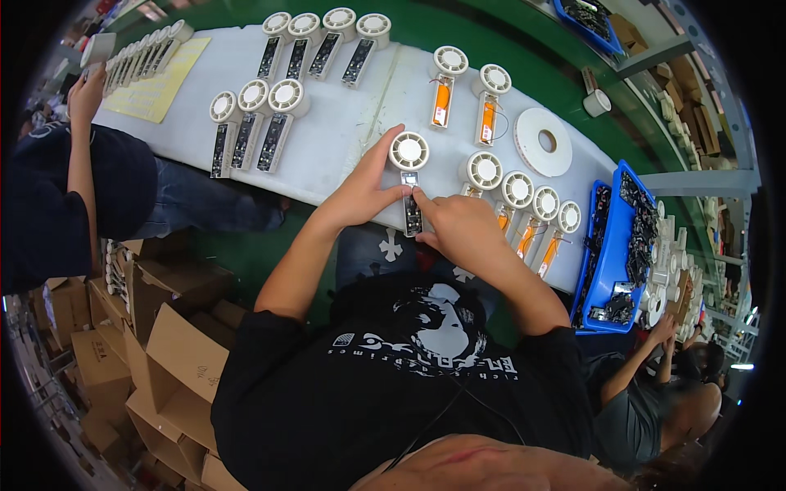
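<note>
A white handheld fan (pixel 409 151) with a round grille head lies over the front edge of the table, its handle pointing toward me. A dark circuit board (pixel 412 214) sits in the open handle. My left hand (pixel 360 192) grips the fan from the left, thumb at the top of the handle and fingers by the head. My right hand (pixel 463 225) holds the handle from the right, its index finger and thumb against the board. Beside my right hand stand several similar fans (pixel 517 190) with orange batteries in their handles.
Fans with dark boards (pixel 286 96) stand in groups to the left on the white table (pixel 327 147). Two battery-fitted fans (pixel 494 79) and a white tape roll (pixel 543 141) lie beyond. Right: blue bin (pixel 610 254) of dark parts. Left: a co-worker's arm (pixel 82 155) and cardboard boxes (pixel 176 368).
</note>
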`<state>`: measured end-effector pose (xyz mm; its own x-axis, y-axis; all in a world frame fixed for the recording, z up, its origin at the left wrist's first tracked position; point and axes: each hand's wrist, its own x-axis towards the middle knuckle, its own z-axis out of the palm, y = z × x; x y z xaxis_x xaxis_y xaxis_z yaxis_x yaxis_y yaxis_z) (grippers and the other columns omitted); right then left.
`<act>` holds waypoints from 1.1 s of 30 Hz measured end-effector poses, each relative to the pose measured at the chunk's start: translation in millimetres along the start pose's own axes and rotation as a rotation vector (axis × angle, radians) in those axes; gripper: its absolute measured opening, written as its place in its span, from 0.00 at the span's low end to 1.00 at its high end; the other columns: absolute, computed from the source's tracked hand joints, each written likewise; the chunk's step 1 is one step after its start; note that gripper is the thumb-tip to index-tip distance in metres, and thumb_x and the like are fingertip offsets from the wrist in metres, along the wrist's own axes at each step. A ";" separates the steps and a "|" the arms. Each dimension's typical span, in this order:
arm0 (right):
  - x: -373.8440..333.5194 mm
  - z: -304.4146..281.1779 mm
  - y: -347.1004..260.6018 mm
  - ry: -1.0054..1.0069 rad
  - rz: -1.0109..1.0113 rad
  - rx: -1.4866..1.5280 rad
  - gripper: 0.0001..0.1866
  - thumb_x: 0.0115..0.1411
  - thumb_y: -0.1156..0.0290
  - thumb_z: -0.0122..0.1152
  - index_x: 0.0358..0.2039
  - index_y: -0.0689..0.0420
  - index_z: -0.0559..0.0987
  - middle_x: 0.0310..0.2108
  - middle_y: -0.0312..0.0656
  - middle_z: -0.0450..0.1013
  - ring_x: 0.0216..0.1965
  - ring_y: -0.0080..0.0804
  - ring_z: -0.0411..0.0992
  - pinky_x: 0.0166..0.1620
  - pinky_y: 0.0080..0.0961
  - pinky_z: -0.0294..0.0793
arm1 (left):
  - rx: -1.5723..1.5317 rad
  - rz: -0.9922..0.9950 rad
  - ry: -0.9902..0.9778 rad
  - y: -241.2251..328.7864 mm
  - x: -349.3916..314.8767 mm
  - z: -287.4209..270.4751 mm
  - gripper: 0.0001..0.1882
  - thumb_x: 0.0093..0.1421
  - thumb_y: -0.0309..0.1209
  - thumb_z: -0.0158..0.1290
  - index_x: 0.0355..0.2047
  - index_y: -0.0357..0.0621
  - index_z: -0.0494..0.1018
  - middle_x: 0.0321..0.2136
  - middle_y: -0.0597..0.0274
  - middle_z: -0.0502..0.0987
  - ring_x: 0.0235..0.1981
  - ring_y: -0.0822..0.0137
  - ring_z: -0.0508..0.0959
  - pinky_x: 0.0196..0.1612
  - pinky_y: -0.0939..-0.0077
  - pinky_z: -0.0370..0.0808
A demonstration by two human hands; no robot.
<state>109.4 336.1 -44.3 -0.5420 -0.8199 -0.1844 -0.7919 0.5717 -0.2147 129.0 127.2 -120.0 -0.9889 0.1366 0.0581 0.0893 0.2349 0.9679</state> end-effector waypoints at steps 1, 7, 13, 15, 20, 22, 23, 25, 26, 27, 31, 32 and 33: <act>-0.7 1.6 -0.7 0.006 0.002 0.013 0.34 0.52 0.58 0.73 0.57 0.61 0.74 0.28 0.43 0.78 0.32 0.42 0.78 0.34 0.36 0.76 | -0.014 -0.003 -0.012 -1.6 -0.4 -0.2 0.50 0.55 0.20 0.63 0.73 0.41 0.46 0.72 0.48 0.53 0.74 0.57 0.50 0.74 0.63 0.48; 3.5 9.9 -6.0 0.051 0.021 0.004 0.35 0.51 0.58 0.74 0.56 0.63 0.74 0.31 0.43 0.78 0.36 0.42 0.78 0.35 0.36 0.77 | -0.005 -0.032 -0.016 1.5 2.0 -2.8 0.50 0.55 0.21 0.63 0.73 0.42 0.47 0.71 0.48 0.54 0.74 0.57 0.51 0.73 0.63 0.49; 18.0 27.2 -19.3 0.246 0.076 0.169 0.34 0.51 0.59 0.74 0.55 0.64 0.74 0.33 0.45 0.78 0.38 0.43 0.77 0.38 0.36 0.77 | 0.114 -0.084 0.239 2.6 -3.2 -3.4 0.47 0.56 0.22 0.63 0.72 0.43 0.52 0.68 0.50 0.61 0.65 0.58 0.67 0.64 0.63 0.67; 20.5 41.5 -26.8 0.330 0.080 0.179 0.33 0.51 0.59 0.74 0.54 0.63 0.75 0.34 0.45 0.78 0.38 0.44 0.77 0.39 0.36 0.77 | 0.142 -0.108 0.292 4.5 -10.4 3.9 0.45 0.55 0.24 0.64 0.70 0.43 0.54 0.64 0.49 0.65 0.60 0.57 0.71 0.59 0.63 0.70; -4.7 38.4 -22.6 0.429 0.060 0.237 0.26 0.53 0.62 0.73 0.49 0.62 0.78 0.34 0.44 0.78 0.37 0.44 0.77 0.40 0.36 0.77 | 0.395 -0.217 0.389 39.0 -33.6 32.9 0.38 0.54 0.28 0.64 0.64 0.42 0.63 0.49 0.48 0.76 0.43 0.51 0.80 0.43 0.59 0.77; -21.7 27.8 -13.8 0.424 0.042 0.262 0.24 0.53 0.62 0.72 0.47 0.61 0.79 0.34 0.44 0.78 0.37 0.43 0.77 0.40 0.36 0.77 | 0.519 -0.234 0.382 48.3 -39.8 35.3 0.36 0.54 0.28 0.64 0.63 0.43 0.64 0.45 0.48 0.78 0.39 0.49 0.81 0.41 0.58 0.77; -30.1 22.8 -10.7 0.488 0.043 0.344 0.20 0.54 0.65 0.71 0.45 0.61 0.80 0.33 0.43 0.78 0.35 0.43 0.77 0.39 0.35 0.77 | 0.584 -0.227 0.391 47.1 -41.3 34.8 0.36 0.54 0.28 0.63 0.63 0.44 0.65 0.43 0.47 0.79 0.39 0.48 0.81 0.41 0.57 0.77; -47.8 14.1 -1.6 0.581 0.058 0.438 0.16 0.55 0.68 0.71 0.42 0.60 0.81 0.33 0.43 0.78 0.34 0.43 0.77 0.38 0.34 0.76 | 0.711 -0.200 0.395 41.3 -37.5 32.1 0.35 0.53 0.27 0.63 0.62 0.45 0.65 0.39 0.46 0.80 0.38 0.46 0.81 0.41 0.56 0.77; -58.3 10.1 2.3 0.589 0.071 0.519 0.13 0.55 0.70 0.70 0.41 0.60 0.82 0.32 0.43 0.78 0.32 0.42 0.76 0.36 0.33 0.76 | 0.729 -0.184 0.370 39.6 -34.0 26.3 0.35 0.53 0.27 0.63 0.62 0.45 0.65 0.39 0.46 0.80 0.38 0.46 0.81 0.41 0.56 0.77; -66.4 7.9 8.6 0.598 0.085 0.600 0.11 0.56 0.73 0.69 0.39 0.60 0.82 0.31 0.44 0.78 0.29 0.40 0.76 0.34 0.32 0.76 | 0.740 -0.240 0.424 38.0 -30.9 15.4 0.34 0.54 0.27 0.63 0.62 0.46 0.66 0.39 0.45 0.81 0.40 0.46 0.81 0.41 0.55 0.77; -103.0 17.8 38.6 0.795 0.160 0.607 0.07 0.55 0.74 0.68 0.35 0.60 0.81 0.26 0.43 0.74 0.27 0.42 0.74 0.30 0.34 0.71 | 0.943 -0.343 0.653 11.1 -31.3 -35.4 0.34 0.55 0.32 0.63 0.62 0.47 0.67 0.39 0.46 0.82 0.40 0.44 0.82 0.44 0.55 0.77; -115.0 21.0 46.7 0.807 0.200 0.615 0.07 0.55 0.74 0.68 0.35 0.60 0.81 0.26 0.43 0.74 0.27 0.42 0.74 0.30 0.34 0.71 | 0.948 -0.369 0.714 8.4 -28.9 -43.3 0.33 0.55 0.33 0.63 0.62 0.47 0.67 0.39 0.46 0.82 0.40 0.44 0.82 0.45 0.54 0.76; -123.8 21.9 56.8 0.855 0.237 0.594 0.06 0.56 0.75 0.67 0.34 0.61 0.81 0.26 0.43 0.74 0.26 0.39 0.73 0.29 0.32 0.71 | 0.948 -0.395 0.730 10.6 -29.8 -49.6 0.33 0.55 0.32 0.63 0.61 0.45 0.68 0.42 0.46 0.81 0.43 0.44 0.81 0.47 0.55 0.76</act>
<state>137.7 470.8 -54.7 -0.8641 -0.3028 0.4020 -0.5016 0.4532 -0.7369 153.5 77.9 -99.3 -0.7755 -0.5919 0.2195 -0.4763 0.7768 0.4121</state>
